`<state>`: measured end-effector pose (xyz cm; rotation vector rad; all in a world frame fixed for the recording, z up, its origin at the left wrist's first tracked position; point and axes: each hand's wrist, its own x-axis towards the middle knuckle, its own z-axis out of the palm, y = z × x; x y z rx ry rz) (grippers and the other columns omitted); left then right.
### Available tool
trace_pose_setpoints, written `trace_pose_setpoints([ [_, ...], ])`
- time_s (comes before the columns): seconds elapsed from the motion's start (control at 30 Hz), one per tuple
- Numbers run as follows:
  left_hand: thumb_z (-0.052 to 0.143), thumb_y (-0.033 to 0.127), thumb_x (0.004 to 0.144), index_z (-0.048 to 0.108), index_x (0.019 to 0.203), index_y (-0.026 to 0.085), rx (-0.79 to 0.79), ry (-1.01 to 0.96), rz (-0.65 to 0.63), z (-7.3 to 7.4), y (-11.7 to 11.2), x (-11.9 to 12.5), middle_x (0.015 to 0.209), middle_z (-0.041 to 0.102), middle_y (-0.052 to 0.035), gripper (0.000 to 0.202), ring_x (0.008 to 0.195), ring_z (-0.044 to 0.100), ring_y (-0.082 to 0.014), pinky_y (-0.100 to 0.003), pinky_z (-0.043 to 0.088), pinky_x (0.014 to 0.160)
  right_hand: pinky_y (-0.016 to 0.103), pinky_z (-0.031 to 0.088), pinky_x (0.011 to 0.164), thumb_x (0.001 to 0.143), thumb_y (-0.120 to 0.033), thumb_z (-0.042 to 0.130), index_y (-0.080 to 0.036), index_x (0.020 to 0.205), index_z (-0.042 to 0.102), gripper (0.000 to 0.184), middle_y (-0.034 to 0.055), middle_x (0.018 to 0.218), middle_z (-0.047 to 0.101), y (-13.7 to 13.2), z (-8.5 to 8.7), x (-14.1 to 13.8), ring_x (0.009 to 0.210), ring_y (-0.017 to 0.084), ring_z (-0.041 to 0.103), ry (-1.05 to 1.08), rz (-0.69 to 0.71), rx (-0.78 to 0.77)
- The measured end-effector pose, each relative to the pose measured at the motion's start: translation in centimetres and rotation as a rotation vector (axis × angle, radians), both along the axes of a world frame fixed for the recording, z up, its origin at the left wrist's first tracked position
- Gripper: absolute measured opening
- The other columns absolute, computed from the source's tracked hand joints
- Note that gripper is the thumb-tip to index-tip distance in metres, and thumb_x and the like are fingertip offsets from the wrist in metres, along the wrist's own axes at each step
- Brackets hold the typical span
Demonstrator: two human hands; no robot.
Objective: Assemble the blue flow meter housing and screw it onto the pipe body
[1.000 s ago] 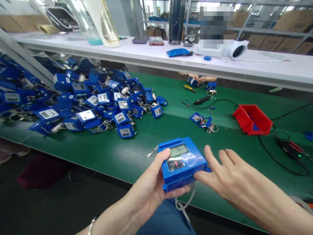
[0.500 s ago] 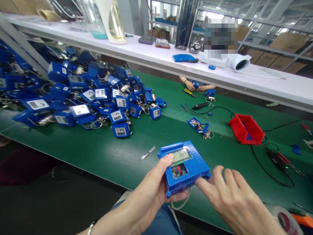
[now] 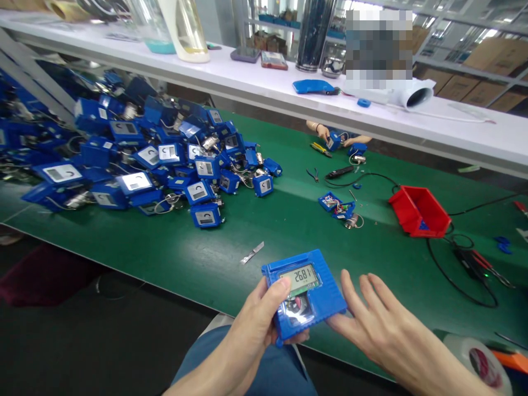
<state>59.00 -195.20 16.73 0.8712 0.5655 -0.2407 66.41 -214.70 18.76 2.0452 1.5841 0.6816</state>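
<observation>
My left hand [image 3: 264, 313] grips a blue meter housing [image 3: 325, 291] by its left side, thumb on the front near the window. A lit LCD on its face shows digits, and wires show through the clear opening below. My right hand [image 3: 375, 313] is at the housing's right edge, fingers stretched and apart, with the thumb touching or just under the lower edge. The underside of the housing is hidden. A small metallic strip [image 3: 252, 253] lies on the green bench beyond it.
Many blue meters [image 3: 165, 154] are heaped at the left. An opened meter [image 3: 338, 206], a red bin [image 3: 418, 212], pliers [image 3: 312, 175] and cables lie to the right. A white shelf [image 3: 231, 77] crosses above; a co-worker's hands [image 3: 324, 132] hold a blue part behind it.
The housing has tilted so its face turns more toward me, and the display digits now read differently. My right fingers have spread and straightened. The co-worker's blue part has shifted.
</observation>
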Motion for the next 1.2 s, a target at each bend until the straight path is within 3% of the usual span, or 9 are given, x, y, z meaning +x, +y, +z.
trace_pose_setpoints([
  [0.1, 0.059, 0.055, 0.079, 0.053, 0.117, 0.015, 0.012, -0.017, 0.0, 0.0, 0.1, 0.0, 0.097, 0.067, -0.014, 0.056, 0.076, 0.062, -0.0216, -0.034, 0.055, 0.065, 0.049, 0.042, 0.087, 0.087, -0.013, 0.026, -0.017, 0.108, 0.045, 0.029, 0.0198, 0.108, 0.065, 0.5, 0.3, -1.1, 0.089, 0.029, 0.065, -0.095, -0.062, -0.057],
  [0.27, 0.057, 0.051, 0.081, 0.052, 0.118, 0.015, -0.007, -0.04, 0.014, 0.3, 0.0, 0.2, 0.1, 0.066, -0.0142, 0.052, 0.079, 0.062, -0.0217, -0.034, 0.055, 0.067, 0.048, 0.045, 0.086, 0.085, -0.013, 0.041, -0.014, 0.1, 0.052, 0.019, 0.0148, 0.087, 0.069, 0.9, 0.2, -1.4, 0.078, 0.026, 0.064, -0.269, -0.162, -0.087],
  [0.5, 0.058, 0.05, 0.082, 0.051, 0.119, 0.015, -0.004, -0.026, 0.039, -0.4, -0.1, 0.2, 0.101, 0.065, -0.0132, 0.052, 0.081, 0.062, -0.0212, -0.035, 0.055, 0.069, 0.046, 0.047, 0.087, 0.085, -0.012, 0.033, -0.013, 0.111, 0.045, 0.029, 0.0205, 0.105, 0.066, 0.7, -1.0, -1.1, 0.088, 0.027, 0.065, -0.133, -0.137, -0.099],
  [0.7, 0.059, 0.055, 0.078, 0.052, 0.12, 0.019, 0.137, -0.069, 0.052, -1.0, -0.2, 0.1, 0.109, 0.064, -0.0119, 0.056, 0.094, 0.061, -0.0273, -0.037, 0.053, 0.073, 0.046, 0.049, 0.079, 0.083, -0.015, 0.039, -0.01, 0.097, 0.052, 0.02, 0.0211, 0.085, 0.068, 1.2, -1.5, -2.0, 0.074, 0.03, 0.066, -0.198, -0.226, -0.16],
  [0.8, 0.058, 0.056, 0.078, 0.052, 0.121, 0.02, 0.17, -0.072, 0.051, -1.1, 0.1, 0.1, 0.112, 0.063, -0.0116, 0.057, 0.096, 0.061, -0.0288, -0.038, 0.053, 0.074, 0.048, 0.05, 0.079, 0.085, -0.015, 0.032, -0.01, 0.111, 0.051, 0.033, 0.0256, 0.104, 0.066, 1.0, -2.6, -1.8, 0.078, 0.031, 0.067, -0.169, -0.155, -0.054],
  [0.9, 0.06, 0.055, 0.077, 0.05, 0.123, 0.02, 0.121, -0.083, 0.07, -1.2, 0.5, 0.1, 0.119, 0.061, -0.0123, 0.059, 0.101, 0.06, -0.0301, -0.039, 0.053, 0.076, 0.05, 0.05, 0.076, 0.083, -0.009, 0.025, -0.013, 0.125, 0.046, 0.047, 0.0236, 0.114, 0.063, 0.5, -3.5, -1.4, 0.081, 0.031, 0.067, -0.103, -0.082, 0.044],
  [1.03, 0.059, 0.054, 0.078, 0.049, 0.124, 0.018, 0.098, -0.115, 0.056, -1.8, 1.3, -0.1, 0.121, 0.061, -0.0146, 0.059, 0.102, 0.061, -0.0315, -0.04, 0.054, 0.075, 0.044, 0.051, 0.076, 0.085, -0.008, 0.027, -0.014, 0.121, 0.052, 0.045, 0.0163, 0.111, 0.067, 0.0, -3.2, -1.4, 0.087, 0.029, 0.067, 0.101, -0.016, 0.19],
  [1.13, 0.06, 0.05, 0.078, 0.053, 0.115, 0.015, 0.217, -0.207, 0.056, -2.5, 1.6, -0.5, 0.112, 0.065, -0.0127, 0.051, 0.103, 0.061, -0.0284, -0.038, 0.051, 0.086, 0.03, 0.049, 0.079, 0.087, -0.01, 0.037, -0.012, 0.108, 0.06, 0.031, 0.0079, 0.095, 0.072, -0.4, -3.0, -1.7, 0.085, 0.019, 0.066, 0.376, 0.125, 0.485],
  [1.2, 0.063, 0.046, 0.076, 0.053, 0.109, 0.015, 0.37, -0.265, 0.043, -3.1, 1.6, -0.9, 0.104, 0.067, -0.0098, 0.046, 0.098, 0.062, -0.0248, -0.034, 0.051, 0.086, 0.024, 0.048, 0.081, 0.087, -0.013, 0.045, -0.012, 0.111, 0.057, 0.027, 0.0064, 0.096, 0.07, 0.0, -3.3, -1.7, 0.089, 0.014, 0.064, 0.627, -0.013, 0.773],
])
